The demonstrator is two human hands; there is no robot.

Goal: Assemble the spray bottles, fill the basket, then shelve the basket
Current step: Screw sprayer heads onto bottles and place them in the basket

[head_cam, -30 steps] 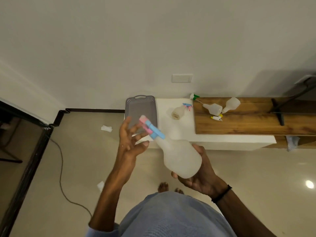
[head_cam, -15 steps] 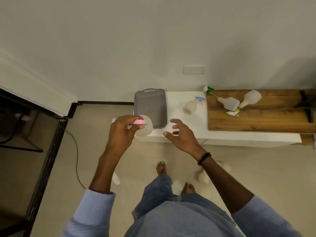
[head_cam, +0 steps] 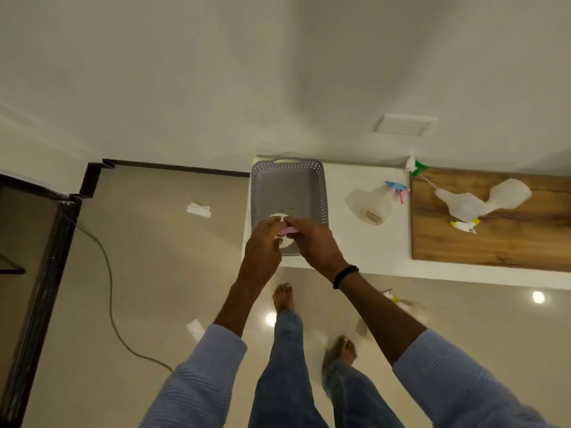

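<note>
Grey basket (head_cam: 287, 186) hugs counter's (head_cam: 355, 242) left edge; both hands (head_cam: 262, 247) (head_cam: 313, 247) grip pink-triggered bottle (head_cam: 276, 218) over it.

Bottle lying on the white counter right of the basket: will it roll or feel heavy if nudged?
The bottle looks translucent and empty, so probably light. Lying on its rounded side, it may roll, though its pink-blue trigger should soon stop that. The smooth plastic could slip.

You face no readable text or brand: the small label (head_cam: 372, 216) on the lying spray bottle (head_cam: 367, 199) on the desk (head_cam: 364, 251) is too blurred.
</note>
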